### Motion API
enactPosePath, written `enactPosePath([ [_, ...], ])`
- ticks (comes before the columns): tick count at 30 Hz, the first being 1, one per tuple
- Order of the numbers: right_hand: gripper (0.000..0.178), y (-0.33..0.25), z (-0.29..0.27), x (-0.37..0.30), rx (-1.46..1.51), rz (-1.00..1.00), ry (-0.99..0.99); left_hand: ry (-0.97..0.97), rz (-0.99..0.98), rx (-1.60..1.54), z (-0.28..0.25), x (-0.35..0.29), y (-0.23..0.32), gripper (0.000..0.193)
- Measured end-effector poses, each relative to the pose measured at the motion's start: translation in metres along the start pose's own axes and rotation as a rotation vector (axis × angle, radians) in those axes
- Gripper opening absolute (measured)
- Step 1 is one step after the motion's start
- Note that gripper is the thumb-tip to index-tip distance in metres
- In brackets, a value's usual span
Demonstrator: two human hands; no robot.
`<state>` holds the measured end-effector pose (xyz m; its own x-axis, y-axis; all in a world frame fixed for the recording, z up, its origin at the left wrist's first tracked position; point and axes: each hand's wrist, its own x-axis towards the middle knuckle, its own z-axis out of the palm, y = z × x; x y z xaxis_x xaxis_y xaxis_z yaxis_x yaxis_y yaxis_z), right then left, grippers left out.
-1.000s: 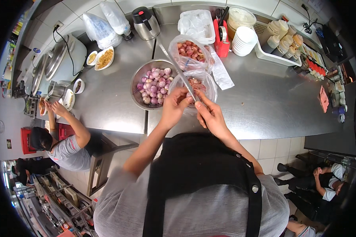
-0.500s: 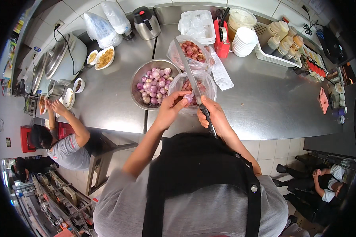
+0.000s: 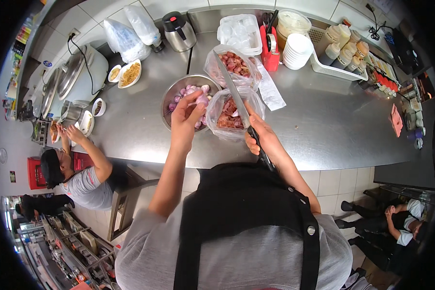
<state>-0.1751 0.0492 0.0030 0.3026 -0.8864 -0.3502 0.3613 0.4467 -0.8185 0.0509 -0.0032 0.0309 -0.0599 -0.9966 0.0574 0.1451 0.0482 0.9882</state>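
Observation:
My right hand (image 3: 263, 132) is wrapped round the black handle of a long knife (image 3: 233, 90), its blade slanting away up and left. Beneath the blade stands a clear plastic bag (image 3: 253, 104) of reddish peelings (image 3: 227, 120). Over the metal bowl (image 3: 166, 94) of peeled shallots (image 3: 178, 98), my left hand (image 3: 184, 116) has a pale purple shallot (image 3: 202, 100) between thumb and fingers. Those fingers and the palm hide part of the bowl's contents. Beyond the blade is a second clear bag with unpeeled shallots (image 3: 237, 65).
Behind the bags stand a white plastic container (image 3: 239, 33), a red holder (image 3: 269, 50) and stacked white bowls (image 3: 297, 50). A basket of squeeze bottles (image 3: 340, 55) is at the far right. A steel jug (image 3: 179, 34) stands at the back. A co-worker (image 3: 84, 181) works at the left.
My left hand has moved left from beside the knife to over the bowl, carrying the shallot. The knife and my right hand have stayed nearly in place above the near bag.

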Motion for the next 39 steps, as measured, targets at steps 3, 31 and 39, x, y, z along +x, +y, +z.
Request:
enactPosePath([
  [3,0.047,0.01,-0.011,0.003,0.066,0.094,-0.007,0.027,0.039,0.087,0.01,0.022,-0.004,0.037],
  [31,0.057,0.004,-0.045,-0.064,0.105,-0.09,0.228,-0.346,0.412,1.165,0.054,0.204,-0.098,0.029],
  [39,0.057,0.005,-0.041,-0.072,0.128,-0.057,0.272,-0.315,0.543,1.215,0.035,0.229,-0.138,0.044],
])
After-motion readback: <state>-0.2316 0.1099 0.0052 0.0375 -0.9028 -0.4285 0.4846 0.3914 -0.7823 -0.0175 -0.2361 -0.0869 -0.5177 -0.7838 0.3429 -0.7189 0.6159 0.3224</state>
